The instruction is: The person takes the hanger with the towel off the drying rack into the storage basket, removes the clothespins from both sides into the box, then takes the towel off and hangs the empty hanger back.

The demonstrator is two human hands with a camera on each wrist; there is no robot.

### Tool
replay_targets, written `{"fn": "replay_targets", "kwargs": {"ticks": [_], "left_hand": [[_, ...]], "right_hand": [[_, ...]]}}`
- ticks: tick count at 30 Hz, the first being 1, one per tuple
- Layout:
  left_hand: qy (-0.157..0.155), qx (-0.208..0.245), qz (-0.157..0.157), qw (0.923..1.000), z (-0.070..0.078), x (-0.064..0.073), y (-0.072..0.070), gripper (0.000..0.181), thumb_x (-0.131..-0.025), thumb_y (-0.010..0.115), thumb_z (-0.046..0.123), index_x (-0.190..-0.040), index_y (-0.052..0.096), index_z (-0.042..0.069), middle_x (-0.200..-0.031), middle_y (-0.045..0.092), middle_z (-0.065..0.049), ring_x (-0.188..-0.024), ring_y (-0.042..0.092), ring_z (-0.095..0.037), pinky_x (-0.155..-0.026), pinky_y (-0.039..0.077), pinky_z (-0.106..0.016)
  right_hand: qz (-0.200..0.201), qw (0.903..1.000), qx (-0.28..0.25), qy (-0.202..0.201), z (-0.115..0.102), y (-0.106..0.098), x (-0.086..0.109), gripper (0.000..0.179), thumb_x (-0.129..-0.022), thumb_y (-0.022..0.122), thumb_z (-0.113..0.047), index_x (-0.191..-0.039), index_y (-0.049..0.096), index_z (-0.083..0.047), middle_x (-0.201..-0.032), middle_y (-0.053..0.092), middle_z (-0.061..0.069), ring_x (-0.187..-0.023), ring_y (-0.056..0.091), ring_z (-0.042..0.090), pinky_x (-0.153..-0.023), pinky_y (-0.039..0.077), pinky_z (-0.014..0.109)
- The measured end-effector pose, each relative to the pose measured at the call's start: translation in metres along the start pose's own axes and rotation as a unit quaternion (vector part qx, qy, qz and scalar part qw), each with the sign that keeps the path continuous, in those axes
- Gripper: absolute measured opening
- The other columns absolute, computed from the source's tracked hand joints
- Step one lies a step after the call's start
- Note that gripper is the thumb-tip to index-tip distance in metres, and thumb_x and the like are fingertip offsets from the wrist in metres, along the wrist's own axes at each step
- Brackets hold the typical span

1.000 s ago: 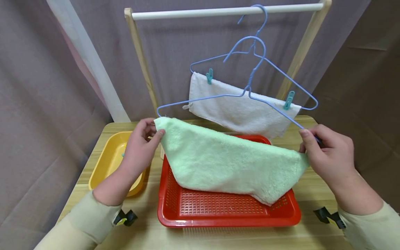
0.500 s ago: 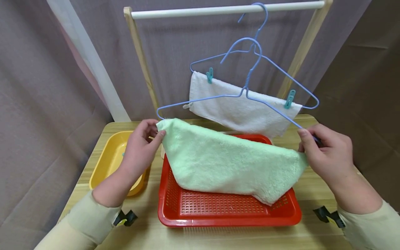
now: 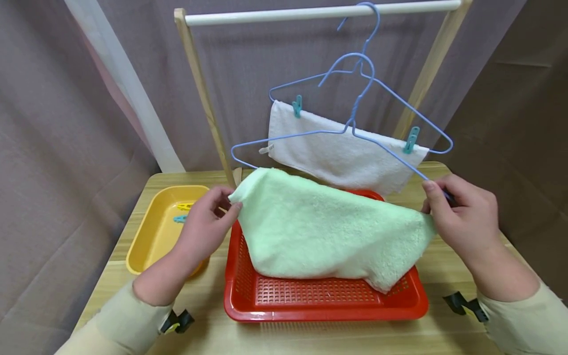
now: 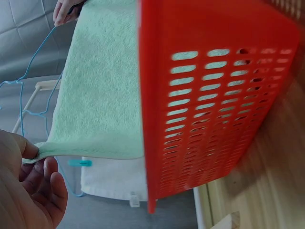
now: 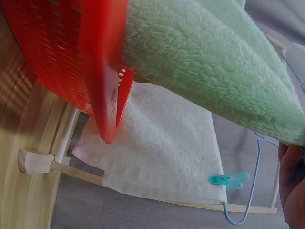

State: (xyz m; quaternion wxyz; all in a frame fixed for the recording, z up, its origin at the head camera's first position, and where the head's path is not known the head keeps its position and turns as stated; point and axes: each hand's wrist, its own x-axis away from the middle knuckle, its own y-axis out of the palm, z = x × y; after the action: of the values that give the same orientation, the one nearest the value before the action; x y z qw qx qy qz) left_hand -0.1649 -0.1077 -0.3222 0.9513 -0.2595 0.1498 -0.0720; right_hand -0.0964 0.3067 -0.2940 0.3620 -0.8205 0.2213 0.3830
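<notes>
A light green towel [image 3: 328,227] drapes over the bottom of a blue wire hanger [image 3: 293,134], above the red basket [image 3: 326,315]. My left hand [image 3: 208,222] pinches the towel's left top corner between thumb and fingers, a little below the hanger's left end, as the left wrist view also shows. With my right hand [image 3: 470,217] I grip the hanger's right end together with the towel's right corner. Behind hangs a white towel [image 3: 341,153], held to a second blue hanger [image 3: 404,106] by teal clothespins [image 3: 411,140]; one clothespin [image 5: 228,180] shows in the right wrist view.
A rack with a white rod [image 3: 275,17] and wooden posts [image 3: 201,88] stands at the back of the wooden table [image 3: 213,315]. Left of the basket sits a yellow tray [image 3: 146,236] with a yellow clothespin [image 3: 184,206] and a teal clothespin [image 3: 180,219].
My left hand has moved down and slightly right with the towel corner, baring more of the hanger's left end. The right hand has hardly moved. Clothespins in the tray show more fully.
</notes>
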Motion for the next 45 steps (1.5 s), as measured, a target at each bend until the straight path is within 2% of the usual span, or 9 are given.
{"fn": "replay_targets", "kwargs": {"ticks": [6,12,17,23,30,35,39,45], "left_hand": [[0.028,-0.02,-0.021,0.9992,-0.007,0.005,0.01,0.012,-0.093,0.068,0.015,-0.105,0.065,0.015,-0.086,0.063,0.0,-0.077,0.057,-0.018,-0.068,0.051,-0.033],[0.028,-0.066,-0.064,0.9954,-0.013,0.009,0.017,0.011,-0.092,0.067,0.016,-0.102,0.065,0.019,-0.084,0.063,0.005,-0.075,0.058,-0.015,-0.067,0.052,-0.032],[0.036,-0.099,-0.095,0.99,-0.015,0.012,0.021,0.011,-0.091,0.066,0.016,-0.099,0.064,0.022,-0.083,0.061,0.008,-0.074,0.056,-0.013,-0.065,0.052,-0.031],[0.027,-0.14,-0.123,0.9821,-0.016,0.014,0.026,0.011,-0.091,0.067,0.018,-0.098,0.064,0.025,-0.081,0.059,0.01,-0.073,0.054,-0.012,-0.062,0.05,-0.029],[0.037,-0.195,-0.137,0.9704,-0.021,0.015,0.032,0.012,-0.089,0.069,0.019,-0.1,0.067,0.025,-0.08,0.059,0.012,-0.069,0.053,-0.011,-0.059,0.049,-0.027],[0.054,-0.222,-0.144,0.9629,-0.023,0.014,0.036,0.016,-0.089,0.073,0.024,-0.104,0.069,0.024,-0.089,0.063,0.014,-0.075,0.055,-0.008,-0.067,0.05,-0.026],[0.054,-0.229,-0.147,0.9606,-0.023,0.013,0.038,0.018,-0.089,0.074,0.026,-0.106,0.07,0.024,-0.096,0.066,0.014,-0.08,0.057,-0.006,-0.071,0.052,-0.026],[0.037,-0.228,-0.153,0.9609,-0.021,0.011,0.037,0.016,-0.09,0.074,0.026,-0.105,0.07,0.023,-0.092,0.063,0.014,-0.075,0.055,-0.008,-0.064,0.05,-0.024]], "right_hand": [[-0.008,0.9998,0.014,0.008,0.005,0.0,0.001,0.019,-0.09,0.069,-0.005,-0.071,0.066,0.0,-0.063,0.056,-0.022,-0.053,0.039,-0.007,-0.051,0.03,0.01],[-0.003,0.9998,0.015,0.01,0.008,0.0,0.001,0.017,-0.091,0.069,-0.004,-0.074,0.067,0.001,-0.064,0.057,-0.021,-0.052,0.037,-0.005,-0.052,0.029,0.011],[0.0,0.9999,0.009,0.012,0.008,0.0,0.0,0.016,-0.09,0.069,-0.003,-0.075,0.068,0.002,-0.064,0.058,-0.021,-0.052,0.037,-0.006,-0.052,0.029,0.011],[0.007,0.9999,0.002,0.011,0.0,0.0,-0.001,0.017,-0.091,0.068,-0.001,-0.075,0.066,0.005,-0.066,0.057,-0.022,-0.053,0.036,-0.006,-0.052,0.029,0.01],[-0.003,0.9999,0.008,0.015,-0.004,-0.002,-0.001,0.015,-0.091,0.066,0.001,-0.077,0.066,0.006,-0.067,0.056,-0.022,-0.05,0.035,-0.005,-0.049,0.03,0.009],[0.004,0.9998,-0.013,0.015,-0.002,-0.003,-0.002,0.015,-0.09,0.066,0.002,-0.076,0.066,0.006,-0.066,0.06,-0.022,-0.046,0.041,-0.008,-0.048,0.033,0.007],[0.001,0.9996,-0.024,0.018,-0.003,-0.004,-0.002,0.016,-0.091,0.066,0.002,-0.076,0.065,0.007,-0.066,0.06,-0.023,-0.046,0.045,-0.009,-0.048,0.036,0.007],[0.003,0.9992,-0.035,0.017,-0.004,-0.005,-0.004,0.017,-0.092,0.065,0.001,-0.077,0.065,0.008,-0.065,0.061,-0.021,-0.045,0.045,-0.008,-0.048,0.037,0.006]]}}
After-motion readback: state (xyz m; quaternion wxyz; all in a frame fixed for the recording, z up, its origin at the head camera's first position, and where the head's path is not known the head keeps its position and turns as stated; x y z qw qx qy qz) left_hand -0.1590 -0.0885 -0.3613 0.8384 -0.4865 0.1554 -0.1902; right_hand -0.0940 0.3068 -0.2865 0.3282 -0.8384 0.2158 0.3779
